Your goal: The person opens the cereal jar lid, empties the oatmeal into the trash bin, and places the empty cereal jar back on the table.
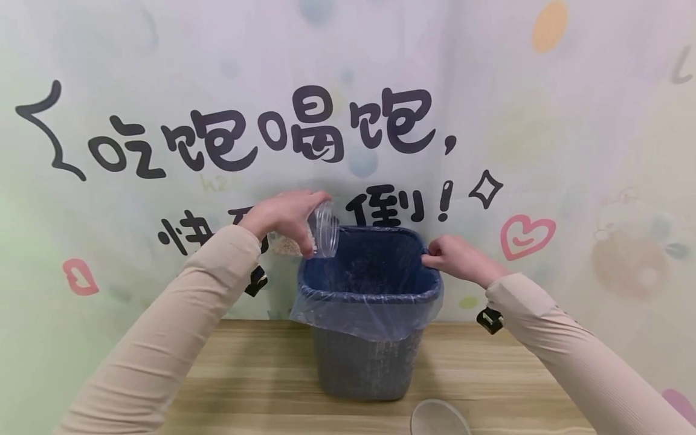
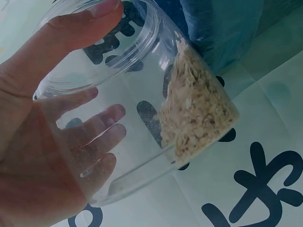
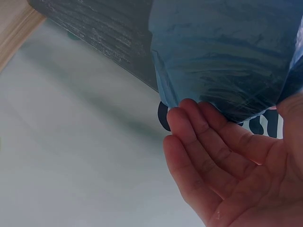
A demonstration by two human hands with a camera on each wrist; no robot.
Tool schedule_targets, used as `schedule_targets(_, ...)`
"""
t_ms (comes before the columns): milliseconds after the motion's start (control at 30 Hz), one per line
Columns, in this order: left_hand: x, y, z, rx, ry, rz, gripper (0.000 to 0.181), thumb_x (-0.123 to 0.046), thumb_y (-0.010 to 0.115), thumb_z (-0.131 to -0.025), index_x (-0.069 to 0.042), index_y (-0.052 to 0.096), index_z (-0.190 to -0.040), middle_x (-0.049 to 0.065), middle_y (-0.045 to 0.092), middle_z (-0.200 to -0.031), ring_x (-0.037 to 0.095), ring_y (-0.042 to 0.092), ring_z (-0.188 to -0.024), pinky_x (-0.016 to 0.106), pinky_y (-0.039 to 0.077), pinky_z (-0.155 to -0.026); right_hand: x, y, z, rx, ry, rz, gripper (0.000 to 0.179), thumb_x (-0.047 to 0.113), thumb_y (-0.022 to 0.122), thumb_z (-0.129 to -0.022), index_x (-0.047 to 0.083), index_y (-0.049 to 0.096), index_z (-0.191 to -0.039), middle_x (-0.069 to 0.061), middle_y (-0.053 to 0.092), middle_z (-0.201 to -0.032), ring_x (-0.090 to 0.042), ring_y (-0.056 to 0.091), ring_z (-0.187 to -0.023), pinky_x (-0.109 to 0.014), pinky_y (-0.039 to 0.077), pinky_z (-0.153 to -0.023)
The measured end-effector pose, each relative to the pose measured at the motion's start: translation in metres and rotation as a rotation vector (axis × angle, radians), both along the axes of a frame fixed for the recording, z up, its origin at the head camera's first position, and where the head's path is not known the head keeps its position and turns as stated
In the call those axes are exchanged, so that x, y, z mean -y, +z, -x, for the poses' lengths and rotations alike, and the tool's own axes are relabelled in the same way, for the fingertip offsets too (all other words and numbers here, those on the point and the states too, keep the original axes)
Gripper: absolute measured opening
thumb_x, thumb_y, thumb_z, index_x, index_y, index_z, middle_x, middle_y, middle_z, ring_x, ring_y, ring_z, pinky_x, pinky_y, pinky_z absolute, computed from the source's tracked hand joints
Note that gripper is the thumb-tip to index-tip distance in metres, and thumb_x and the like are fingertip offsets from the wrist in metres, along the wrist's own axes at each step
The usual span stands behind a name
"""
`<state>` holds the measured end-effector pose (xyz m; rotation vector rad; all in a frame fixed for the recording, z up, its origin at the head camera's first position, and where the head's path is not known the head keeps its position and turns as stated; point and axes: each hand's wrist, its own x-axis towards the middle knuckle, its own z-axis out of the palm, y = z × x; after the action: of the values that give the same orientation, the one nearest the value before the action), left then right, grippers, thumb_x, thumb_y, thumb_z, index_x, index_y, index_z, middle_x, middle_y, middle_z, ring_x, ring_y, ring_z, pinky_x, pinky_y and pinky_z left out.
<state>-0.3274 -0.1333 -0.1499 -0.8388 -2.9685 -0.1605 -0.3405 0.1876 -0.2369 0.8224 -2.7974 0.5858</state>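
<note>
- L hand (image 1: pixel 284 214) is curling round a clear jar (image 1: pixel 326 232), w/ thumb on one side nr the mouth & fingers spread along the other; it's opening only as wide as the jar.
- Jar is tilting on its side, at the L part of the bin's top, w/ its uncovered mouth turning twd the bin opening.
- Pale, brownish flakes (image 2: pixel 196 109) are lying heaped inside the jar, at the end away from the mouth.
- Bin (image 1: pixel 367 368), dark grey-blue, is standing upright on a wood-grain table (image 1: pixel 489 374), approx. centre in the head view.
- Thin bluish, see-thru liner (image 1: pixel 375 320) is lining the bin & hanging over its rim in a loose skirt.
- R hand (image 1: pixel 454 260) is pinching the bin's lined rim at the R side, thumb on top, fingers bending loosely underneath, w/ liner btwn.
- Pale round object (image 1: pixel 439 420) is lying on the table just in front of the bin, partly cut off by the pic's bottom edge.
- Both arms are wearing beige sleeves (image 1: pixel 163 338).
- Pastel backdrop (image 1: pixel 576 127) is hanging behind, showing lg. dark Chinese chars., pink hearts & coloured spots; L arm & jar are covering some chars.
</note>
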Motion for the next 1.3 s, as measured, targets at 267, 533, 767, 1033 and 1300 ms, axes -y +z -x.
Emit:
schedule_targets(267,-0.002,0.000,0.001,0.005,0.002,0.017,0.103,-0.016,0.089,-0.057,-0.007,0.035,-0.144,0.017,0.049,-0.132,0.032,0.048,-0.116,0.051,0.039,-0.098,0.000,0.000,0.000,0.004,-0.009,-0.003,0.035,0.012,0.057,-0.089,0.012,0.043,-0.057,0.006,0.032,-0.053,-0.011,0.033,-0.047,-0.028,0.029,-0.051)
schedule_targets(533,-0.004,0.001,0.000,0.010,0.006,0.038,0.101,-0.015,0.089,-0.057,-0.009,0.037,-0.143,0.016,0.051,-0.127,0.032,0.049,-0.111,0.050,0.041,-0.094,0.000,-0.002,0.001,0.003,-0.007,-0.008,0.035,0.014,0.057,-0.089,0.013,0.043,-0.056,0.006,0.033,-0.053,-0.011,0.033,-0.048,-0.028,0.029,-0.051)
schedule_targets(767,-0.008,0.004,-0.001,0.013,0.020,0.061,0.102,-0.014,0.089,-0.058,-0.010,0.035,-0.145,0.017,0.049,-0.131,0.033,0.049,-0.113,0.051,0.041,-0.096,-0.001,-0.001,0.002,0.017,-0.008,-0.004,0.033,0.012,0.057,-0.089,0.012,0.045,-0.058,0.005,0.034,-0.053,-0.011,0.034,-0.048,-0.028,0.030,-0.051)
schedule_targets(1033,-0.014,0.006,-0.005,-0.011,0.025,0.125,0.097,-0.017,0.089,-0.059,-0.013,0.039,-0.142,0.016,0.052,-0.124,0.032,0.050,-0.110,0.050,0.042,-0.094,-0.001,0.000,0.003,0.013,-0.004,-0.010,0.035,0.012,0.056,-0.089,0.013,0.042,-0.056,0.006,0.032,-0.053,-0.010,0.033,-0.047,-0.028,0.029,-0.051)
schedule_targets(1300,-0.015,0.005,-0.004,-0.011,0.026,0.135,0.096,-0.016,0.089,-0.059,-0.013,0.039,-0.141,0.015,0.052,-0.123,0.032,0.049,-0.111,0.049,0.040,-0.096,0.000,0.000,0.001,0.018,-0.011,-0.005,0.035,0.013,0.057,-0.089,0.013,0.043,-0.057,0.006,0.033,-0.053,-0.011,0.034,-0.048,-0.028,0.029,-0.050)
